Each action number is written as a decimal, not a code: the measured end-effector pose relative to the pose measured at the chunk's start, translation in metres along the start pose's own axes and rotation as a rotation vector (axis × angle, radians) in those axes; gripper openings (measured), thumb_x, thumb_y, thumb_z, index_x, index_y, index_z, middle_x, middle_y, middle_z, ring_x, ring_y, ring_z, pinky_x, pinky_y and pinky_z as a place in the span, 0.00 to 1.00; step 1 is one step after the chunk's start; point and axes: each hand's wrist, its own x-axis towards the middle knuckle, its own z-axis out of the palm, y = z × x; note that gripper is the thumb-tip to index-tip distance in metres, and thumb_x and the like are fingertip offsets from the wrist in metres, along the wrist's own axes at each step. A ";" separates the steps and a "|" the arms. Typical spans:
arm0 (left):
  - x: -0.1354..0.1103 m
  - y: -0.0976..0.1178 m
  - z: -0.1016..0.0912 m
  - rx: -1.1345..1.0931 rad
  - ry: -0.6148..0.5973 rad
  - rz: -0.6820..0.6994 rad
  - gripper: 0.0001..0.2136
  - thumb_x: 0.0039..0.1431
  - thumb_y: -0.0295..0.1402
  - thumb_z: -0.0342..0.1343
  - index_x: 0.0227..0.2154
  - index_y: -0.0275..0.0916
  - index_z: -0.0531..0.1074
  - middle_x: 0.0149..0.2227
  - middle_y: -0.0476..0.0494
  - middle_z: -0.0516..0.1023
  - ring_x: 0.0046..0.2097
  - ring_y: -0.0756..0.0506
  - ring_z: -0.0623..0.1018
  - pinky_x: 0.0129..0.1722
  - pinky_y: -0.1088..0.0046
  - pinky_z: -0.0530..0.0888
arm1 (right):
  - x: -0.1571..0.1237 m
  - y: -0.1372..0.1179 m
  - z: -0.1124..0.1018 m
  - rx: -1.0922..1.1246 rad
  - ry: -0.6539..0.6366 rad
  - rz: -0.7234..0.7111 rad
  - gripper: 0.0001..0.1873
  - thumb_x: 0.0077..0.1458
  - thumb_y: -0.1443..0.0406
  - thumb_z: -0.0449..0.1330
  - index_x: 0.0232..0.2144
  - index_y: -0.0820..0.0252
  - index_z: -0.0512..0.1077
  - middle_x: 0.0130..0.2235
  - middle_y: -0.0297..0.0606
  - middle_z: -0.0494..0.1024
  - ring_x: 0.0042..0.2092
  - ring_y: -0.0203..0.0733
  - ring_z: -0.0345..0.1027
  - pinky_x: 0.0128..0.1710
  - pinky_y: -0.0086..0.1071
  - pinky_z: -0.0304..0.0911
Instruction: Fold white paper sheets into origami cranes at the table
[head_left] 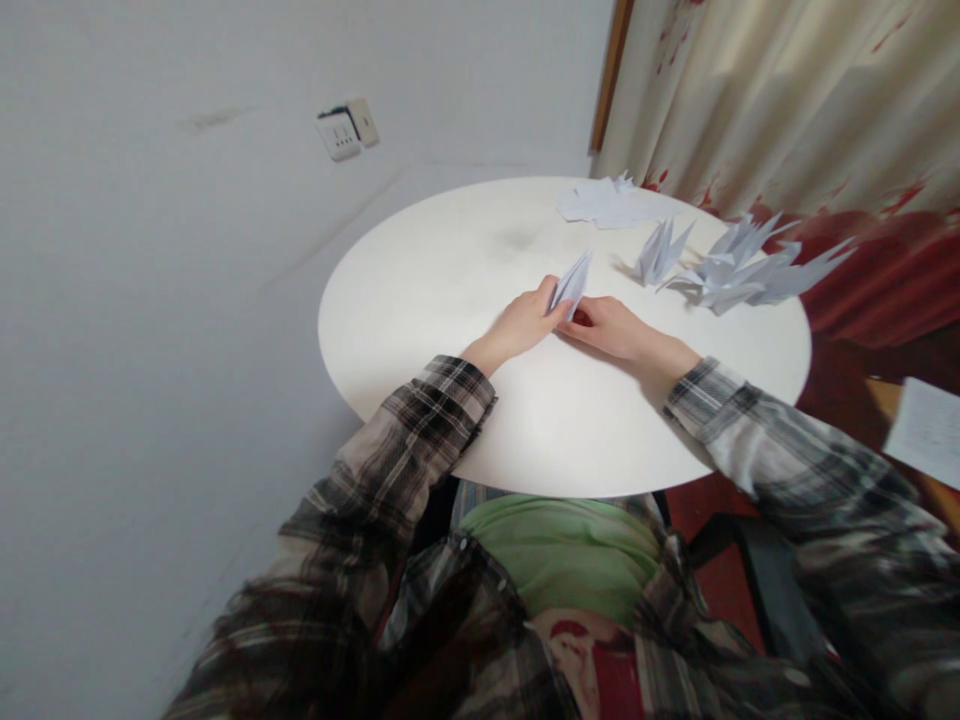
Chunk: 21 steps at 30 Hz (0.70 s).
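A partly folded white paper (574, 282), narrow and pointed at its upper end, is held just above the round white table (420, 300). My left hand (529, 318) grips its left side, thumb in front and fingers behind. At the lower end, my right hand (606, 325) has thumb and fingers closed on the paper's bottom corner; the fingertips there are partly hidden. To the right of my hands stands a pointed folded paper piece (660, 252), and beyond it sits a cluster of folded paper cranes (739, 270).
Flat white paper sheets (600, 203) lie at the table's far edge. A wall with a socket (339, 135) is on the left, a patterned curtain (720, 110) behind on the right. A chair armrest (750, 560) and a printed sheet (928, 430) are at lower right.
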 end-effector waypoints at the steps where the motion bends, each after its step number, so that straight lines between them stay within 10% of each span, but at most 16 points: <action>1: 0.000 0.000 0.000 0.001 -0.001 0.000 0.13 0.62 0.41 0.42 0.43 0.39 0.61 0.33 0.43 0.74 0.33 0.47 0.72 0.35 0.70 0.67 | 0.000 0.000 0.000 0.001 0.001 0.001 0.14 0.58 0.58 0.53 0.37 0.63 0.71 0.31 0.40 0.75 0.30 0.38 0.63 0.33 0.31 0.53; 21: 0.000 -0.001 0.000 0.000 -0.001 -0.002 0.13 0.62 0.41 0.42 0.44 0.40 0.61 0.34 0.43 0.75 0.34 0.47 0.73 0.36 0.70 0.68 | 0.000 0.000 0.001 -0.014 0.007 0.019 0.14 0.57 0.57 0.53 0.33 0.62 0.71 0.29 0.40 0.75 0.29 0.38 0.63 0.32 0.31 0.54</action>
